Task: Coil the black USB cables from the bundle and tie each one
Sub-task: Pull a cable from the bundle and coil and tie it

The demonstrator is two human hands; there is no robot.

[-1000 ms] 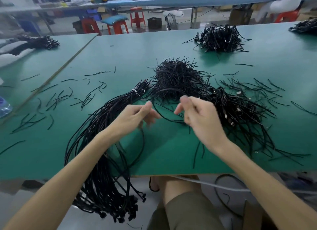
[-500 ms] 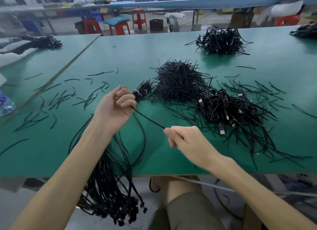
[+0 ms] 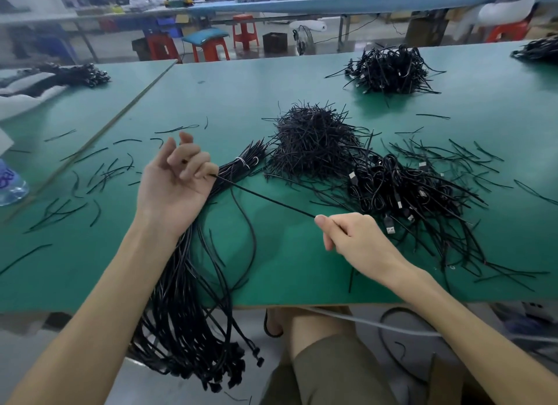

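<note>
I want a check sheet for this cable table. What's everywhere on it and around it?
Surface: green table.
Job's things: banded cable bundle hangs over near edge; coiled cables piled right; tie heap behind.
Clutter: loose ties scattered left; water bottle at left edge.
Grippers: left hand and right hand grip one cable stretched straight between them.
Cables: grey cord under table.
Surroundings: red stools; second cable pile far back.
</note>
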